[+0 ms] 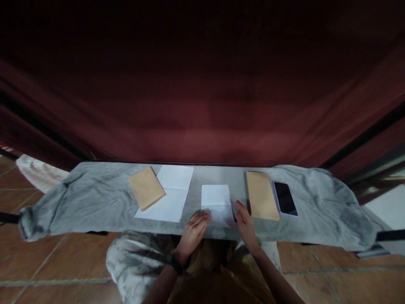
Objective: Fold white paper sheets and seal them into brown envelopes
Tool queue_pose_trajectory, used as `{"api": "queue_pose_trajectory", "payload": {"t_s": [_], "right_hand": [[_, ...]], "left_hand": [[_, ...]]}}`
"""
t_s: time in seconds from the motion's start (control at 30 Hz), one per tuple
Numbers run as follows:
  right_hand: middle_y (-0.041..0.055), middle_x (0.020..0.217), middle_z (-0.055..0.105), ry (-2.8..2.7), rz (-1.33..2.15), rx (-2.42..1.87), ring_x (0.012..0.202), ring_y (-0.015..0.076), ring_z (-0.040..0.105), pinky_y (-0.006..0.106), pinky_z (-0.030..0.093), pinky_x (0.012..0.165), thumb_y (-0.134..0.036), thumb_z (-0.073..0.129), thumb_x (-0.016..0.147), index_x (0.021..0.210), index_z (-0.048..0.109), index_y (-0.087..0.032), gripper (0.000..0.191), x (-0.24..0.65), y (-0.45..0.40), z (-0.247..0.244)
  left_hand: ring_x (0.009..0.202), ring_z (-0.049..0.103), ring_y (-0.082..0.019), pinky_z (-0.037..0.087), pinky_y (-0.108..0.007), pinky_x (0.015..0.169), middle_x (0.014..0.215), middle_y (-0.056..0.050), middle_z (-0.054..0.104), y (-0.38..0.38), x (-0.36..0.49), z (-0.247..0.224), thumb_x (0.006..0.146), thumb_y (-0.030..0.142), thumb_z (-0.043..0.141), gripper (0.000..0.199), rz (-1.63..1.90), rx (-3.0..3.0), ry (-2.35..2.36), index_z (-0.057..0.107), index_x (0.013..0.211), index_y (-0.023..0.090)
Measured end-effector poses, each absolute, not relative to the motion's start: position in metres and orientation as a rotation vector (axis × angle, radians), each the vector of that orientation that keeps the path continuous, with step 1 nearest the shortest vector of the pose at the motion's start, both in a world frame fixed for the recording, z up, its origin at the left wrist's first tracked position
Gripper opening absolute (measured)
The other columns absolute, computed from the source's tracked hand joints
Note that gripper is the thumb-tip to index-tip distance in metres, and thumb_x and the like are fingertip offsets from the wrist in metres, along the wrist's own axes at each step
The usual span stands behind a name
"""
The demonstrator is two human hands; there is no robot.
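And here we are, mid-bench, w/ the small white sheet point(216, 196) flat in front of me, a crease running across it, its near edge close to the cloth's front edge. My L hand point(196, 226) is at its lower left side, palm down, fingers stretched and close together, tips right at the paper's edge — can't tell if they're pinching it or just resting there. My R hand point(245, 220) is on the other flank, fingers held a bit apart, gripping nothing, just beside the sheet's lower right edge, btwn it and the R-side brown envelope point(262, 196). There's a dark strip by those fingertips too, too blurry to ID. Farther R, next to that envelope, a phone point(285, 199) lies face up, screen dark, pale case rim showing. Over on the L, a larger white sheet point(173, 196), also creased, lies flat at a slant, and a 2nd brown envelope point(146, 188) sits tilted across its L part. All of it's on a grey cloth point(101, 202) — smooth in the middle, rumpled at both ends. Dark band point(175, 264) on my L wrist, reddish panel point(202, 143) straight ahead, tiled floor point(63, 264) below.
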State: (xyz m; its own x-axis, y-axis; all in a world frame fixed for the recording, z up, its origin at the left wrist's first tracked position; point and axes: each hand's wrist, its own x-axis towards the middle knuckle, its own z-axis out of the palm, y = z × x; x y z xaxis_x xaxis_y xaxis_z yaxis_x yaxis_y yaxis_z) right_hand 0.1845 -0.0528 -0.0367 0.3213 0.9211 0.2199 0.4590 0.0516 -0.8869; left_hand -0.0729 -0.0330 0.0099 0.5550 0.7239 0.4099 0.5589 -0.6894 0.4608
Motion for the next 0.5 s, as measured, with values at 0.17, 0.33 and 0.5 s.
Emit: {"api": "queue_pose_trajectory", "payload": {"t_s": [0.17,0.33,0.5], "right_hand": [[0.0097,0.146,0.057,-1.832,0.373,-1.551,0.137,0.0232,0.052,0.046,0.043,0.116,-0.029,0.037,0.101,0.141,0.059,-0.023,0.046,0.178,-0.036,-0.027],[0.0072,0.151,0.054,-2.186,0.343,-1.417,0.141,0.0191,0.047,0.041,0.038,0.12,-0.029,0.039,0.104,0.145,0.055,-0.021,0.045,0.155,-0.001,-0.01],[0.0056,0.159,0.041,-2.378,0.238,-1.471,0.147,0.0204,0.038,0.045,0.028,0.124,-0.036,0.034,0.107,0.15,0.048,-0.022,0.047,0.136,0.025,-0.012]], "left_hand": [[0.129,0.059,-0.021,0.05,-0.045,0.11,0.131,-0.006,0.069,-0.032,-0.08,0.002,0.098,0.014,0.048,0.028,0.71,2.516,1.11,0.07,0.11,0.024],[0.132,0.057,-0.02,0.049,-0.045,0.112,0.135,-0.006,0.067,-0.029,-0.08,-0.001,0.096,0.011,0.046,0.035,0.662,2.549,1.103,0.07,0.119,0.024],[0.134,0.056,-0.021,0.047,-0.045,0.114,0.138,-0.007,0.065,-0.031,-0.082,-0.007,0.097,0.013,0.046,0.037,0.625,2.623,1.073,0.067,0.126,0.023]]}}
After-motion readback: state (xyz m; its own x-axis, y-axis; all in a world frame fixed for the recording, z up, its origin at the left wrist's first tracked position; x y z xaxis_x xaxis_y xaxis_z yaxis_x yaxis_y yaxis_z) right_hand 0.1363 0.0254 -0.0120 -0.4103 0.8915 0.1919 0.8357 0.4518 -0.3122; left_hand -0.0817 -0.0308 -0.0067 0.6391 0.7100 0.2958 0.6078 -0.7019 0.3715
